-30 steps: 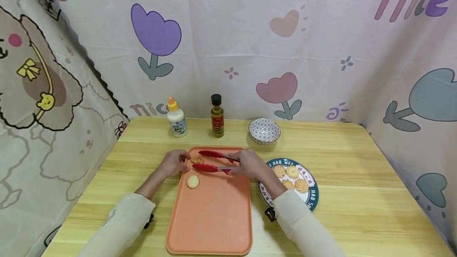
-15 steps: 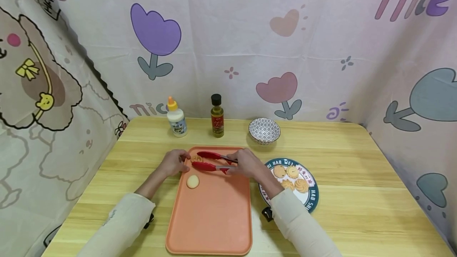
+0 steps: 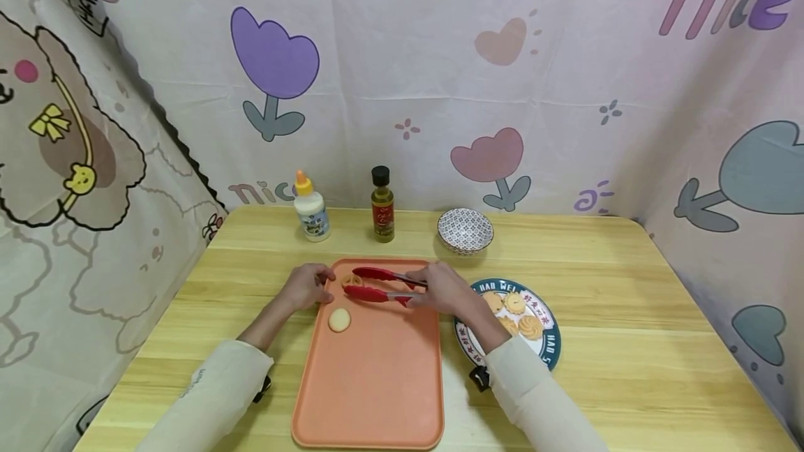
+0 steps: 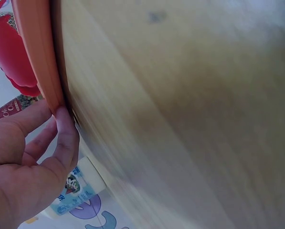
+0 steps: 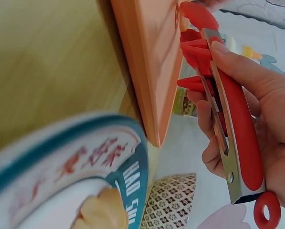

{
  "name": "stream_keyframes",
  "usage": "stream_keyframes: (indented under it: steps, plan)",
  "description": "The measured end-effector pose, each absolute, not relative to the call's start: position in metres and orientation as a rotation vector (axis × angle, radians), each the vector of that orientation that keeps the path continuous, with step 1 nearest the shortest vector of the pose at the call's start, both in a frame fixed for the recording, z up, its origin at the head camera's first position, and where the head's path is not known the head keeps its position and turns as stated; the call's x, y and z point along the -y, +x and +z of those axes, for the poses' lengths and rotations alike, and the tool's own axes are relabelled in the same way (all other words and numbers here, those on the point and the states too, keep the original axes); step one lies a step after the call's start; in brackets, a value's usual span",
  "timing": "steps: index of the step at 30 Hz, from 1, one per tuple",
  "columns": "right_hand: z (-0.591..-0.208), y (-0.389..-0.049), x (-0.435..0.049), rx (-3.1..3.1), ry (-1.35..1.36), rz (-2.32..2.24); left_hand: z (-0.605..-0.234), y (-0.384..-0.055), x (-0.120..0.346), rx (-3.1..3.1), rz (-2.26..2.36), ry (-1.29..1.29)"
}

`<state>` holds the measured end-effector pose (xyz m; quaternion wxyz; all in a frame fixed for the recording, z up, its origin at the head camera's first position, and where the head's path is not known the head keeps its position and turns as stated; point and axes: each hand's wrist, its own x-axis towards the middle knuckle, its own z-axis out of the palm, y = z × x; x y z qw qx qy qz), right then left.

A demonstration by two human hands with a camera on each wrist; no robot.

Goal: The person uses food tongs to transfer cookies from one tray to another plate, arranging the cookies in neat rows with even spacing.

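My left hand (image 3: 306, 286) pinches the left rim of the orange tray (image 3: 377, 382) near its far corner. In the left wrist view, thumb and fingers meet on that rim. Red-tipped tongs (image 5: 242, 138) are gripped in my right hand (image 3: 440, 288), their handles inside the curled fingers. The tong tips point left over the tray's far end, one on either side of a brown ridged cookie (image 3: 349, 281), partly covered by them; whether they squeeze it I cannot tell. Nearer to me on the tray lies a pale round cookie (image 3: 339, 320).
A blue-rimmed plate (image 3: 553, 340) with several cookies stands right of the tray, partly under my right forearm. Along the back of the table stand a white bottle with a yellow cap (image 3: 313, 211), an oil bottle (image 3: 382, 211) and a patterned bowl (image 3: 465, 230).
The tongs edge slightly left, then back to the right, and the ridged cookie now lies a little farther right. My left hand keeps its place on the tray rim.
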<state>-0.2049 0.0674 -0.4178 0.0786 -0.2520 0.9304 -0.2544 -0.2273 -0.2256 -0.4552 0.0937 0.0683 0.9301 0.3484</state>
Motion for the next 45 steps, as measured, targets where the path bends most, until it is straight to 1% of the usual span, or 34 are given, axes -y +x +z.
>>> stream_keyframes:
  steps: [17,26,33,45]
  plan:
    - [-0.413,-0.183,-0.110,-2.807,-0.730,-0.846,-0.454,-0.225,0.225,-2.776,1.040,0.224]
    - [-0.410,-0.165,-0.146,-2.823,-0.711,-0.843,-0.455,-0.226,0.226,-2.762,1.047,0.224]
    - [-0.400,-0.154,-0.176,-2.840,-0.569,-0.779,-0.456,-0.227,0.226,-2.751,1.060,0.215]
    - [-0.382,-0.134,-0.216,-2.818,-0.459,-0.792,-0.453,-0.226,0.225,-2.757,1.050,0.200]
